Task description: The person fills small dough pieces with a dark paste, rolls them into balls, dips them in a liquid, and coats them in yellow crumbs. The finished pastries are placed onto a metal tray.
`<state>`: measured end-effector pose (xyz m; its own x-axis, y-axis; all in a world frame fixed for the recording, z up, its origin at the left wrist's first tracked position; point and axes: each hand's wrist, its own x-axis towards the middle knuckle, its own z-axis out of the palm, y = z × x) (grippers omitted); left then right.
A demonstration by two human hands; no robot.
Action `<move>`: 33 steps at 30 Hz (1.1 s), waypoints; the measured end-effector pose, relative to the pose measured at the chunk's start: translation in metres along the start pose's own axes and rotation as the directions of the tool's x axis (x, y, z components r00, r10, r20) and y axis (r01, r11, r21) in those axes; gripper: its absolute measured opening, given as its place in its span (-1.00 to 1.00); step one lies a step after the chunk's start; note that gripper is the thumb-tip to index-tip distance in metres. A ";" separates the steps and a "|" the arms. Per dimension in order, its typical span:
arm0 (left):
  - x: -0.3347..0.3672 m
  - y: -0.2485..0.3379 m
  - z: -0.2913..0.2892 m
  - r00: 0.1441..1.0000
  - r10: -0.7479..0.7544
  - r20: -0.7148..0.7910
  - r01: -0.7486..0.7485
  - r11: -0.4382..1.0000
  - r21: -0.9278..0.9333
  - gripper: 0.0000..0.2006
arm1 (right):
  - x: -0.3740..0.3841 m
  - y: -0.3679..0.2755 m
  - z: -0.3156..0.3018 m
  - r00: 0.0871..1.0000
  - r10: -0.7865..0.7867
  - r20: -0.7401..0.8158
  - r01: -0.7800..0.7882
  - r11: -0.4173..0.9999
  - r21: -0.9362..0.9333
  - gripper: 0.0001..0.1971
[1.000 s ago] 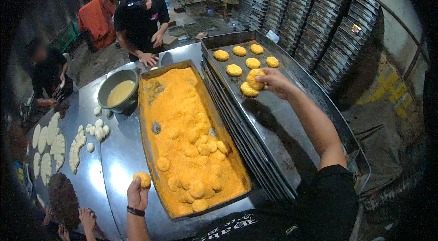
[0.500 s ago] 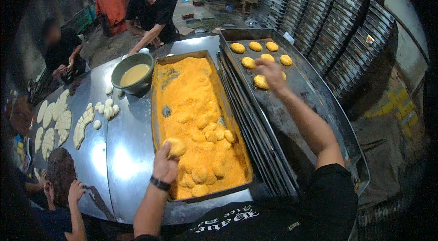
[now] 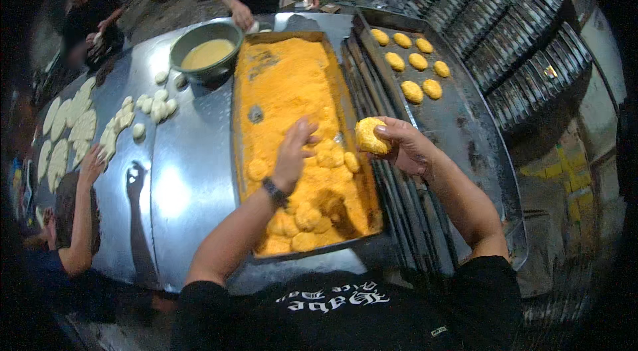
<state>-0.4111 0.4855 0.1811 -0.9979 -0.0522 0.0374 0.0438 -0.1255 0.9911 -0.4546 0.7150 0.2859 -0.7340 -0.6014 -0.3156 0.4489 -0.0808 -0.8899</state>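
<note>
Pinched in my right hand [image 3: 407,146] is a round dough piece [image 3: 372,136] coated in yellow-orange crumbs, held over the right rim of the crumb tray. My left hand [image 3: 292,155] hangs over the crumbs with its fingers stretched out and nothing in them. Below it, the long crumb tray [image 3: 242,145] contains orange crumbs and several coated dough pieces [image 3: 308,218], mostly heaped at the near end. To the right, a dark baking tray [image 3: 458,125] bears several coated pieces [image 3: 412,91] spaced apart at its far end.
A green bowl of pale liquid [image 3: 207,52] stands left of the crumb tray. Plain dough balls [image 3: 159,106] and flattened dough strips [image 3: 63,122] lie on the metal table [image 3: 189,152]. Co-workers' hands [image 3: 93,164] reach in at left and far side. Stacked trays [image 3: 525,25] rise at right.
My right hand has come back from the baking tray and now holds a coated piece. My left hand, which held a coated piece, is empty and further forward. The view has tilted downward.
</note>
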 end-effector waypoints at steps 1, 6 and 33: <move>0.000 -0.001 -0.009 0.997 -0.044 -0.065 0.043 0.999 -0.022 -0.56 | -0.004 -0.006 -0.014 0.999 -0.029 -0.026 0.028 1.000 -0.009 -0.62; -0.020 -0.081 -0.093 0.981 0.143 -0.129 0.114 0.110 0.987 -0.52 | -0.016 -0.036 -0.114 0.964 -0.150 -0.219 0.130 0.986 -0.105 -0.62; -0.032 -0.103 -0.112 0.981 -0.045 -0.190 0.195 0.223 0.955 -0.61 | 0.070 -0.062 -0.128 0.581 -0.813 0.020 0.311 0.200 -0.929 -0.70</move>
<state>-0.3781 0.3895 0.0631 -0.9718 -0.2338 -0.0321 -0.2301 0.9082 0.3498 -0.5996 0.7798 0.2769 -0.7816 -0.2998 0.5471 -0.6125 0.5351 -0.5818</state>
